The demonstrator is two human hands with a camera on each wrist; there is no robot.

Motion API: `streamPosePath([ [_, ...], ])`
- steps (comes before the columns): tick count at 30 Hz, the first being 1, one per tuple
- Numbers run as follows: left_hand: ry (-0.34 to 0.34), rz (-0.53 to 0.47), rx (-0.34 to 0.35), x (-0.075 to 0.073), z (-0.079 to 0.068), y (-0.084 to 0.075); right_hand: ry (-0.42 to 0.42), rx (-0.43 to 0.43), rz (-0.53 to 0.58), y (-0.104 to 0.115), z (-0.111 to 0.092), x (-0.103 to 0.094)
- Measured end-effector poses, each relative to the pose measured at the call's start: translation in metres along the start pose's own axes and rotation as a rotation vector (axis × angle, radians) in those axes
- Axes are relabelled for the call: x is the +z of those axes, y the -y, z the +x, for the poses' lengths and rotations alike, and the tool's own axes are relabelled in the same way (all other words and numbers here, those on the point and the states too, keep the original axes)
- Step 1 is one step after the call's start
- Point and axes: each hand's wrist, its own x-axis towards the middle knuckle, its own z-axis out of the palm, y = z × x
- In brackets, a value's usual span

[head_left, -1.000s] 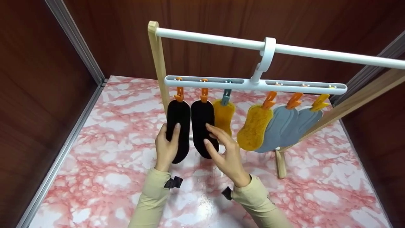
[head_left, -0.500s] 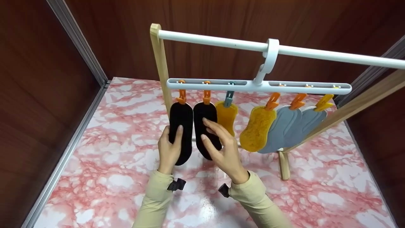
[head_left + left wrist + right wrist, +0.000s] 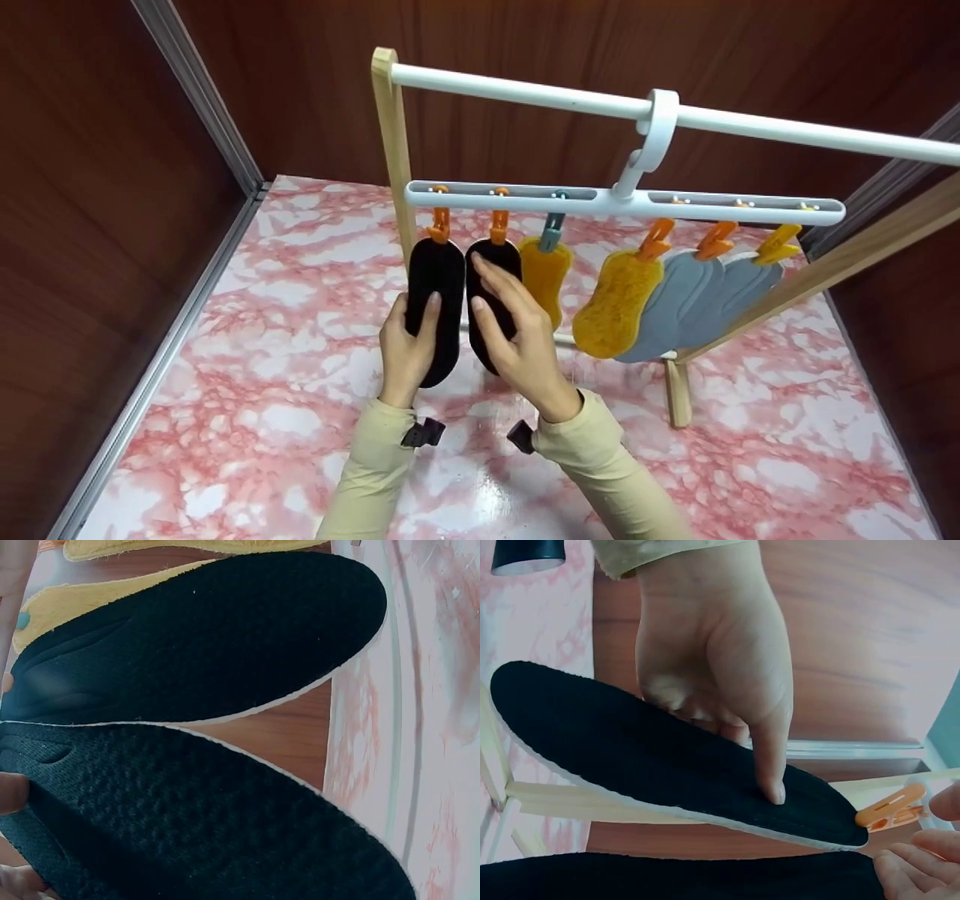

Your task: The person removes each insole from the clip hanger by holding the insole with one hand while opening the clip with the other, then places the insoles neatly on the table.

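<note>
Head view, left hand (image 3: pixel 405 345): grips left black insole (image 3: pixel 448 326), thumb in front.
Right hand (image 3: pixel 529 349): fingers extended over right black insole (image 3: pixel 498 305); contact uncertain.
Clipping: apparently complete; orange clips (image 3: pixel 441 225) above hands hold both.
Remaining: no loose insole visible.

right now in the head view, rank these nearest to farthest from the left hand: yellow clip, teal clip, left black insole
1. Left black insole: gripped in the left hand.
2. Teal clip: to the right, on the hanger's left half.
3. Yellow clip: at the hanger's right end.
</note>
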Motion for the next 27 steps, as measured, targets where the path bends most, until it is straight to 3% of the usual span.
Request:
streamPosePath([
  [10,-0.015,0.005,0.012,-0.001,0.0,-0.001,0.03,-0.01,-0.044,0.011,0.016,0.005],
  [20,-0.013,-0.019,0.02,-0.002,0.0,0.0,0.194,0.035,-0.175,0.017,0.028,0.014],
  [27,-0.02,0.016,0.02,-0.002,-0.001,0.001,0.216,0.088,-0.165,0.015,0.033,0.017],
])
